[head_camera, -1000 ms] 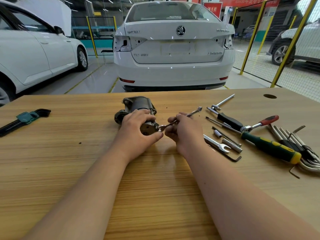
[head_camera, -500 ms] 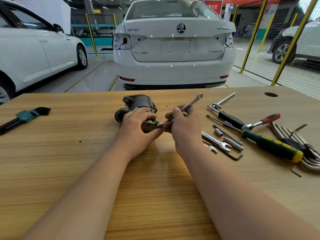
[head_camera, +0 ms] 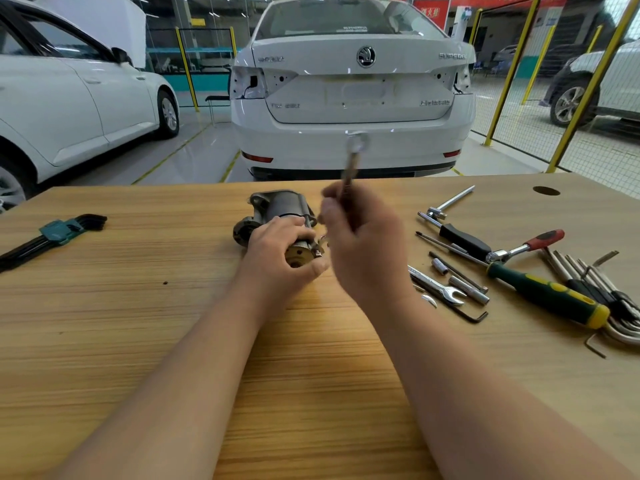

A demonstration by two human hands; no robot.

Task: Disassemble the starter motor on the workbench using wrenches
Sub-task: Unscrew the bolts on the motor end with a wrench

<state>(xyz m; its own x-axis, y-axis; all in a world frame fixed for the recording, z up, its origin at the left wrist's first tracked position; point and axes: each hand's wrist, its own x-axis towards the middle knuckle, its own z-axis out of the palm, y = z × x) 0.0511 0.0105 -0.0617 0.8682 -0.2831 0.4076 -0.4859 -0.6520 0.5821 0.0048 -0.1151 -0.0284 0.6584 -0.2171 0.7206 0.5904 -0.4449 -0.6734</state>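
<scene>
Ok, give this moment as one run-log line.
left hand: grips starter motor | right hand: grips wrench, steep, blurred | workbench: spare tools at right

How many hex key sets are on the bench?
2. One hex key set in a green holder lies far left; a second hex key set fans out far right, beside the screwdriver. Part runs off frame.

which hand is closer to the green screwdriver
Right. The right hand, gripping a wrench, is left of the green screwdriver; the left hand sits farther left on the motor.
</scene>
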